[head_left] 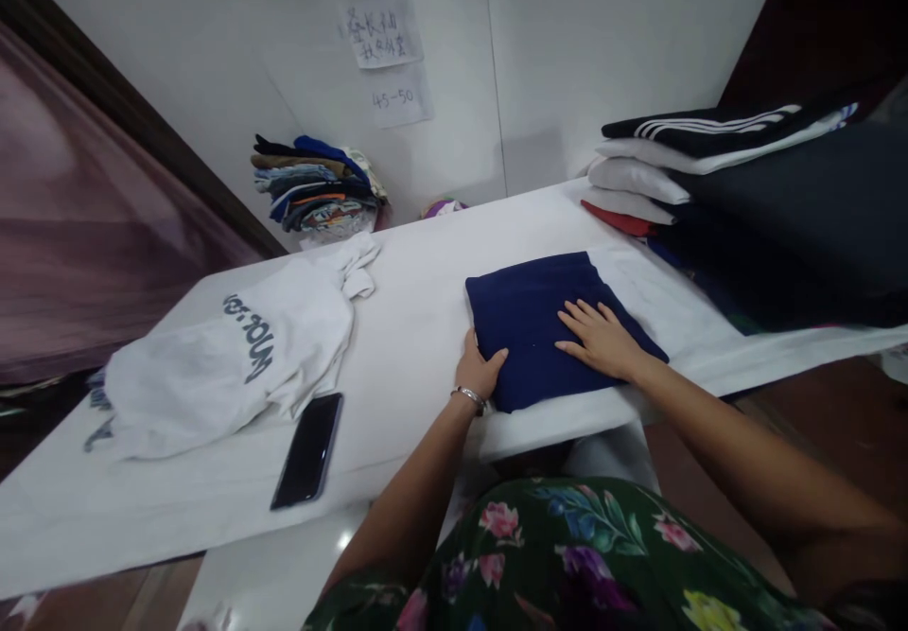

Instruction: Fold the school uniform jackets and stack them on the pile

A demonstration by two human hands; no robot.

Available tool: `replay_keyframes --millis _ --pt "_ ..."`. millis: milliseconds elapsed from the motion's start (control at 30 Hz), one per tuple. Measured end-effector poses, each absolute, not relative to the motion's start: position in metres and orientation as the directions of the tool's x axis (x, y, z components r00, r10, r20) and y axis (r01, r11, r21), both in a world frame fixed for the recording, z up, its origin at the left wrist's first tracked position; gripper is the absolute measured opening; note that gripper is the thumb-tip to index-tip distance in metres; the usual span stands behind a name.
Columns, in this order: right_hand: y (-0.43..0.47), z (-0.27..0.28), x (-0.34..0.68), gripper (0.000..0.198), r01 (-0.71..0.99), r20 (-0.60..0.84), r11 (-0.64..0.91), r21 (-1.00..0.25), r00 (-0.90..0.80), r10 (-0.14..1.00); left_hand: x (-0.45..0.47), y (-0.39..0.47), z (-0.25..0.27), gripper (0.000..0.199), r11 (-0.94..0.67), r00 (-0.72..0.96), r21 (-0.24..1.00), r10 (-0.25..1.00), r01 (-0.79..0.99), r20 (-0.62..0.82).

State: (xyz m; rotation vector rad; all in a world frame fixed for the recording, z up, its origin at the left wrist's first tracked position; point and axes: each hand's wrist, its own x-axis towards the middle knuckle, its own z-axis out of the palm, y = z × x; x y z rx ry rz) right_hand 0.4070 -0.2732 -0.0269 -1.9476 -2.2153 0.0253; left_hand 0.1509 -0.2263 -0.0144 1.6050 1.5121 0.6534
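A navy blue folded garment (543, 305) lies in a neat, flat rectangle on the white-covered table, close to its front edge. At its left edge, my left hand (480, 368) grips the cloth, thumb on top and the other fingers partly hidden at the side. My right hand (600, 338) rests flat on the upper face of the garment, right of its middle, with its fingers spread. The exact kind of garment cannot be told from its folded shape.
A white shirt with dark lettering (205, 366) lies loosely on the left, beside a black phone (307, 451). Folded clothes (319, 186) are piled at the back left. Another stack of folded clothes (766, 205) stands on the right. Handwritten papers (387, 35) hang on the wall.
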Motion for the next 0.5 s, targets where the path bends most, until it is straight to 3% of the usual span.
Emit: replay_keyframes --millis 133,233,300,367,500 --pt "-0.275 -0.019 0.405 0.072 0.980 0.107 0.124 -0.153 -0.108 0.988 0.151 -0.224 -0.002 0.073 -0.102 0.211 0.711 0.975 0.696 -0.066" --pt "-0.274 -0.003 0.390 0.070 0.971 0.098 0.127 -0.204 -0.109 0.989 0.161 -0.213 0.010 0.063 -0.294 0.269 0.530 0.955 0.796 0.125" --pt "-0.273 0.004 0.379 0.067 0.950 0.142 0.211 -0.231 -0.181 0.973 0.172 -0.202 0.015 0.059 -0.377 0.328 0.420 0.926 0.825 0.187" --pt "-0.271 0.003 0.373 0.065 0.935 0.157 0.275 -0.226 -0.243 0.957 0.183 -0.190 0.013 0.059 -0.397 0.368 0.342 0.918 0.851 0.150" --pt "-0.269 -0.008 0.377 0.067 0.948 0.042 0.230 -0.218 -0.226 0.973 0.189 -0.173 -0.003 0.068 -0.346 0.362 0.308 0.932 0.886 0.004"
